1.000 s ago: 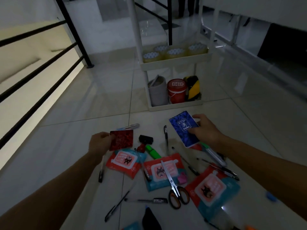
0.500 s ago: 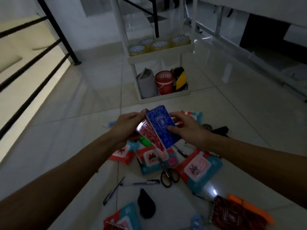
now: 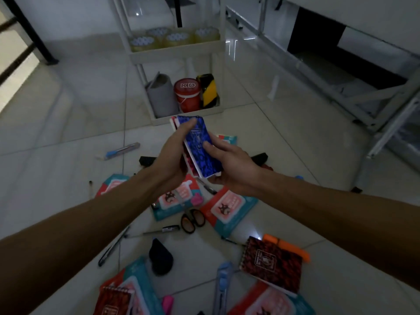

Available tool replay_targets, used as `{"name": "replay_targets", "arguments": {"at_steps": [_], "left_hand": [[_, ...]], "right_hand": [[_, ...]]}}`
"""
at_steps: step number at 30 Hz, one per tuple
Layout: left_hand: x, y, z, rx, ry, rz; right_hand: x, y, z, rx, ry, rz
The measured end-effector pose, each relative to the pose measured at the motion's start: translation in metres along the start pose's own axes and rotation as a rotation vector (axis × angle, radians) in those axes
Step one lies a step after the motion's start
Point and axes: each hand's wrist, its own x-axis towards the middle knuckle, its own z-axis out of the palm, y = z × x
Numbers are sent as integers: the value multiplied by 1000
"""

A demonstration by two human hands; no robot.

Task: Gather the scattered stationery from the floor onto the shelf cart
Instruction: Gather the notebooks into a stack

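Holding a blue notepad [image 3: 200, 148] stacked on a red one [image 3: 189, 165], both hands meet in the air just on the near side of the shelf cart [image 3: 175, 53]. Left hand [image 3: 172, 155]: fingers curled round the left edge of the pair, thumb lying over the blue cover toward its far end. Right hand [image 3: 229, 164]: cradles the near right corner from below, thumb pressed on the cover. Both grasp the stack; neither is free. Long axis of the stack runs away from the person, far end tipped up and pointing at the cart's bottom tray [image 3: 186, 115], which the far edge overlaps in this view. The tray already carries a grey roll, a red tub and striped tape, so open room there looks small; the tier above holds clear tape rolls. Judgement: the cart lies dead ahead along the stack's own axis, so a straight forward reach would serve, either hand about equally near. Most stationery is not yet gathered: scissors [image 3: 191, 220], pens, packets and a second red notebook [image 3: 271, 263] lie on the floor on the person's side of the cart.
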Motion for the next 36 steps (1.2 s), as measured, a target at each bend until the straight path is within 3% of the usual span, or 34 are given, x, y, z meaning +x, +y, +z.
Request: {"name": "replay_targets", "arguments": {"at_steps": [4, 8, 12, 16, 18, 20, 27, 30, 36], "left_hand": [[0, -3, 16, -151, -54, -127], [11, -4, 18, -380, 2, -78], [16, -9, 7, -450, 113, -48], [19, -14, -10, -352, 127, -79], [18, -16, -14, -312, 114, -88], [19, -17, -17, -287, 107, -90], [16, -22, -25, -227, 62, -103], [11, -22, -32, -236, 11, -95], [8, -27, -44, -204, -62, -90]], "right_hand": [[-4, 0, 7, -14, 58, -17], [-16, -6, -16, -50, 43, -108], [-35, 13, -72, -602, 55, -128], [-55, 42, -107, -1403, -429, 97], [-61, 55, -109, -1628, -612, 202], [-62, 69, -108, -1714, -674, 200], [-52, 68, -108, -1438, -660, 288], [-49, 48, -109, -1170, -624, 312], [-32, 3, -86, -424, -319, 237]]}}
